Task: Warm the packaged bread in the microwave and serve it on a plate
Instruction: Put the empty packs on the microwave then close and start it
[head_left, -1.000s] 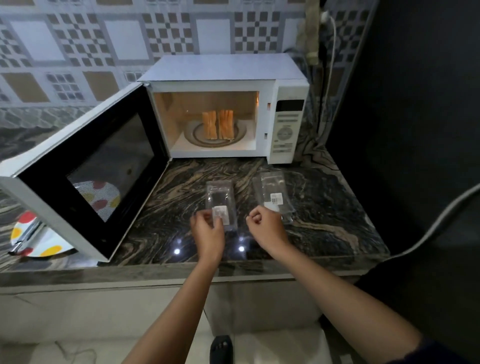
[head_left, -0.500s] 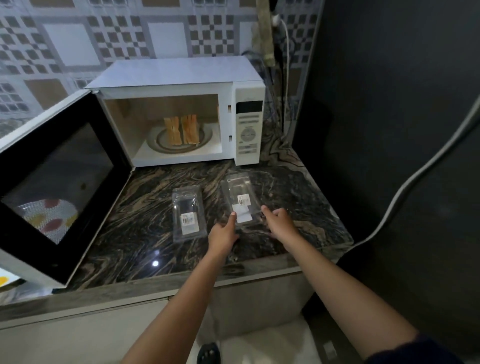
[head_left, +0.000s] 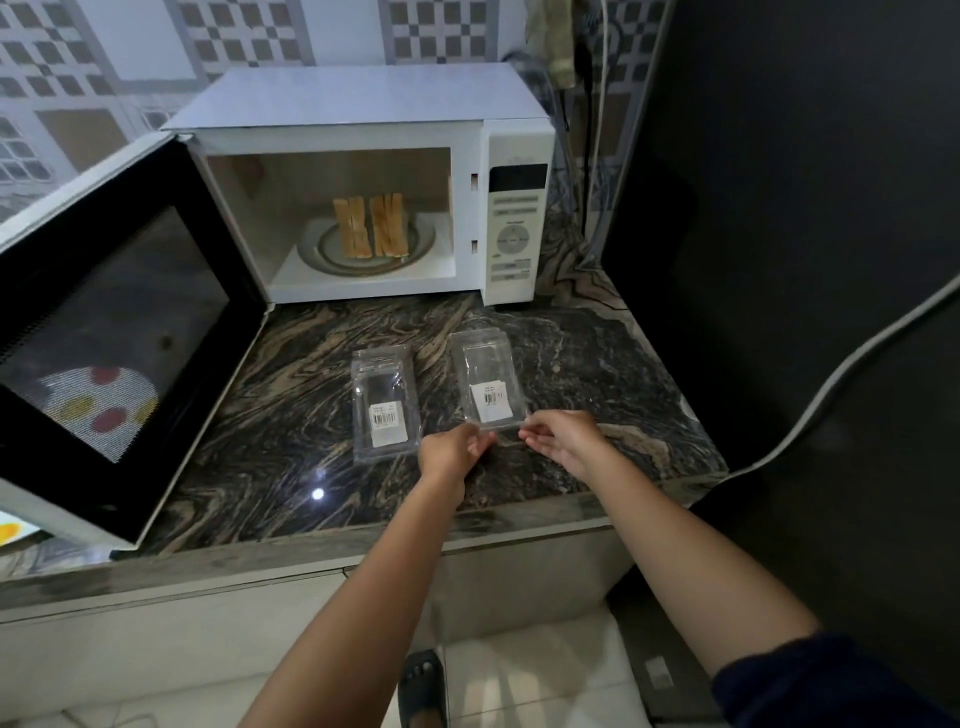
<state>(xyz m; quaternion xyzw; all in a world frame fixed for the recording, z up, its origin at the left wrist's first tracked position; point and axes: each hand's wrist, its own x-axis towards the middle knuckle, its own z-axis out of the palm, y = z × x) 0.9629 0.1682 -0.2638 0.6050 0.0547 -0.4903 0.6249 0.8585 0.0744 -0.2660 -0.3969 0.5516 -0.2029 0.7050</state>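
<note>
Fingers of the left hand (head_left: 451, 453) and right hand (head_left: 563, 441) curl in, pinching the near corners of the right pack (head_left: 488, 384), near the table's (head_left: 597, 364) front edge. The left pack (head_left: 384, 402) lies just beside it. Bare stone runs to the right edge. Bread (head_left: 370, 226) stands in the open microwave (head_left: 514, 156) at the back edge.

Marble counter (head_left: 291, 415), microwave (head_left: 363, 104), two clear packages (head_left: 385, 402) (head_left: 488, 384)

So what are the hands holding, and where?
The left hand and right hand pinch the near edge of the right-hand clear plastic package, one at each corner.
</note>
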